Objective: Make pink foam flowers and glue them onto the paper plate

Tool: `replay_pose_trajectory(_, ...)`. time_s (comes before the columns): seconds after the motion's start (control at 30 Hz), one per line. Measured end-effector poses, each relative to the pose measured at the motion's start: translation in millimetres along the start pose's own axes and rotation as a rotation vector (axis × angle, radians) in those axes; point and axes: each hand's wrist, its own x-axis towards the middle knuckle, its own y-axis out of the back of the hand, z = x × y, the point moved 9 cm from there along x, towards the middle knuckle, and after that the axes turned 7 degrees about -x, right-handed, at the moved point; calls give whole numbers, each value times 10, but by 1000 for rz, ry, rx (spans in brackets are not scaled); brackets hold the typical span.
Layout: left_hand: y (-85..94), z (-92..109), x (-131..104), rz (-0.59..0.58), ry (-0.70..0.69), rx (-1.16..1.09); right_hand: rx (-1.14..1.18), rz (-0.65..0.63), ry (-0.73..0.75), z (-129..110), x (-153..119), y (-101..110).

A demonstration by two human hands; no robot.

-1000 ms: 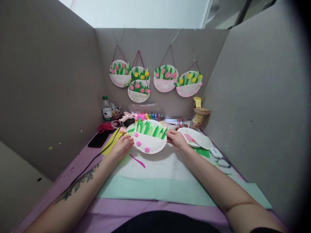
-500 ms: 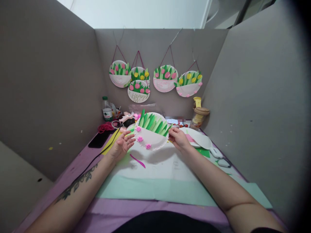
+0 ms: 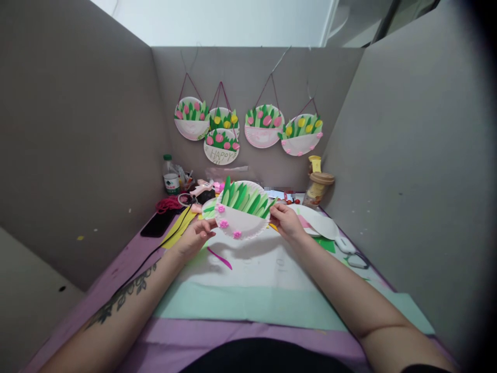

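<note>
A paper plate basket is held up above the work surface. It has a white half-plate pocket, green paper leaves and several pink flowers along its left and lower rim. My right hand pinches its right edge between thumb and fingers. At the left edge, my left hand touches the rim with its fingertips, the fingers slightly bent and the thumb apart from the plate. Below lies a magenta plastic knife-shaped strip on the white sheet.
Several finished plate baskets hang on the back partition. At left are a phone, red cord, a black cable and a bottle. White plates, scissors and a lidded cup stand or lie at right.
My left hand has turned and moved in, from spread fingers beside the plate to fingertips at its left rim. My right hand and the plate basket have hardly moved.
</note>
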Motion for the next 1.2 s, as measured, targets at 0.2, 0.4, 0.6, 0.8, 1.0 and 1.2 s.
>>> replay_pose_trajectory(0.2, 156, -16, 52, 120, -27, -67, 20, 3, -10, 10, 2, 8)
replay_pose_trajectory(0.4, 235, 67, 51, 289, -59, -130, -37, -31, 1, 4, -13, -31)
replay_pose_trajectory(0.6, 280, 284, 28, 389, -129, -32, -129, -78, 29, -7, -43, -109)
replay_pose_trajectory(0.8, 88, 632, -10, 417, -144, 336, -185, -96, 52, -22, -79, -163)
replay_pose_trajectory(1.0, -96, 709, -42, 394, -130, 457, -226, -126, 72, -52, -132, -245)
replay_pose_trajectory(1.2, 7, 627, -35, 424, -150, 452, -261, -141, 93, -101, -177, -306)
